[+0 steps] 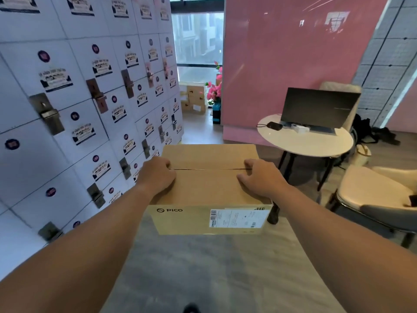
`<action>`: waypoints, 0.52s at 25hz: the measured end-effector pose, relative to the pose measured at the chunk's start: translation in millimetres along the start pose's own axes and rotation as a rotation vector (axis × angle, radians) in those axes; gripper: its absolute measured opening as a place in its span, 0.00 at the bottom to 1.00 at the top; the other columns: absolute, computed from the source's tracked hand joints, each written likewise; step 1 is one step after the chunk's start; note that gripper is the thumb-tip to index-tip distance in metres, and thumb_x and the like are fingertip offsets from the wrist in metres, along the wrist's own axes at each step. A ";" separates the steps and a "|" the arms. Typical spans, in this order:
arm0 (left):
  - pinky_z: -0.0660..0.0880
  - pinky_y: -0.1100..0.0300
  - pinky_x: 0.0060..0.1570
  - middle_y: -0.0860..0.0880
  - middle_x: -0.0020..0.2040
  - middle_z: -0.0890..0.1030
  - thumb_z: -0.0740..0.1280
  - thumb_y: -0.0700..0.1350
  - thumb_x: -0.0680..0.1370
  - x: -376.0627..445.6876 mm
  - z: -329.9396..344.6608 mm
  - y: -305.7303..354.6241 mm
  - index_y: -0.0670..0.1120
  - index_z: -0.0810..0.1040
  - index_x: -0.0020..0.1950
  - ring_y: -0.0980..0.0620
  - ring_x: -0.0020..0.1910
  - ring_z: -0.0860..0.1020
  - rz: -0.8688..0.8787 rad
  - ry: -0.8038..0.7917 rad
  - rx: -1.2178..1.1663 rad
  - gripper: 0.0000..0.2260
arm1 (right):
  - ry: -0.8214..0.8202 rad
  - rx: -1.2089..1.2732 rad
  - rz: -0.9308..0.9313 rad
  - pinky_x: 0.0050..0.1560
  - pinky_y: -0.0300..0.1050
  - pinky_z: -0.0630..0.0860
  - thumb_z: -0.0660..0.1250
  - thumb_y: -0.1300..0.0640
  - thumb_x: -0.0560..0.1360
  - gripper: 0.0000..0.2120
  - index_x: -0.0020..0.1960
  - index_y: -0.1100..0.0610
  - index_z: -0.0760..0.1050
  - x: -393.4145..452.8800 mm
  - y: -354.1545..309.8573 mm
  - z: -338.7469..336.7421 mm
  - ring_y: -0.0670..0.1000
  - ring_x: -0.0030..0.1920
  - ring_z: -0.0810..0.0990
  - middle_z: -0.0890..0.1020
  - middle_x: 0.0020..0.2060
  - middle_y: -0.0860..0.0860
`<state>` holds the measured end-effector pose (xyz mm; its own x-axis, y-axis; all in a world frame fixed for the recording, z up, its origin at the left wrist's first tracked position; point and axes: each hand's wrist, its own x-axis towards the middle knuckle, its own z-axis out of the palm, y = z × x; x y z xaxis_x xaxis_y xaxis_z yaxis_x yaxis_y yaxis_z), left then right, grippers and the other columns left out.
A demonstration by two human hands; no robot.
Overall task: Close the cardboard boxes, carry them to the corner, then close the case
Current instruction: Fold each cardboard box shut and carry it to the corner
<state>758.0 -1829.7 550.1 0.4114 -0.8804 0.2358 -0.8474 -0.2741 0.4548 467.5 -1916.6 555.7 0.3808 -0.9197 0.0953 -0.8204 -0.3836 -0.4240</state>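
cardboard box (pixel 209 190), flaps shut, is gripped at its seam by curled left hand (pixel 155 175) and right hand (pixel 259 177); right of it, round table (pixel 304 141) and chair (pixel 374 195) are seen, stacked boxes (pixel 194 98) beyond.

We saw a plain tan cardboard box (pixel 209 188) with black lettering and a white label (pixel 235 219) at centre frame. Upper right, the wall (pixel 293 53) was pink; the round table (pixel 304 141) was white.

Locker wall (pixel 67 105) left, pink wall (pixel 293 53), round table (pixel 304 141), possibly window (pixel 198 39).
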 end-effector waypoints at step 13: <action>0.69 0.57 0.33 0.44 0.32 0.77 0.64 0.40 0.71 429.4 81.8 -24.4 0.42 0.72 0.32 0.45 0.34 0.76 0.035 -0.055 -0.026 0.08 | 0.007 0.069 0.059 0.42 0.47 0.74 0.65 0.41 0.74 0.14 0.52 0.50 0.76 422.2 6.3 28.0 0.49 0.42 0.77 0.81 0.44 0.47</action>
<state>927.9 -2232.7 570.1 0.3622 -0.9094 0.2045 -0.8516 -0.2336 0.4693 635.0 -2305.0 568.0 0.3292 -0.9413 0.0744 -0.8100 -0.3220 -0.4902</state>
